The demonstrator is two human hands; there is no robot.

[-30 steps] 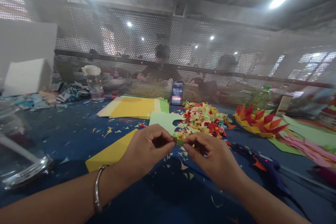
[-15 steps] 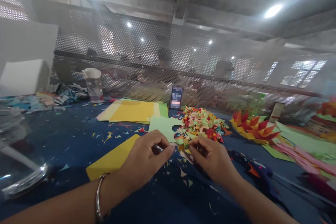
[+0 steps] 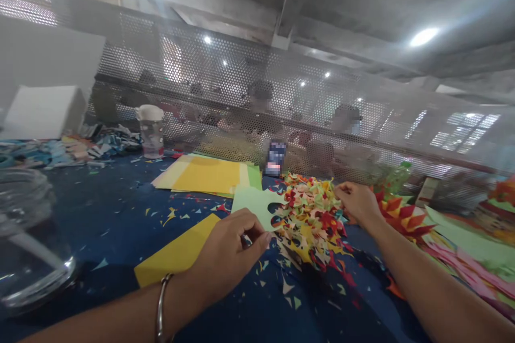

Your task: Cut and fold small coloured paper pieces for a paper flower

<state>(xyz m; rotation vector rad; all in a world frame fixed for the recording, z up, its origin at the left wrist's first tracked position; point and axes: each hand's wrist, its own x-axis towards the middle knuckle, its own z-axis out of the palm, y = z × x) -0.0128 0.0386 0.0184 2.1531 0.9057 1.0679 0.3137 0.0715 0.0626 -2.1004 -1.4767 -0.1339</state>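
Observation:
A heap of small folded paper pieces in red, yellow and green lies on the blue table. My left hand rests near the heap's left edge, fingers curled with thumb and forefinger pinched; what they hold is too small to name. My right hand reaches over the heap's far right side, fingers closed on the pieces there. A pale green cut sheet lies just beyond my left hand. A yellow sheet lies under my left wrist.
Yellow and green sheets lie further back. A lidded cup and paper scraps sit at the far left, a glass jar at the near left. Orange-red folded paper work and pink and green sheets lie right. A perforated screen has people behind it.
My right hand left the spot beside my left hand and moved forward and right to the far side of the heap. The left hand stayed pinched. My view tilted up a little.

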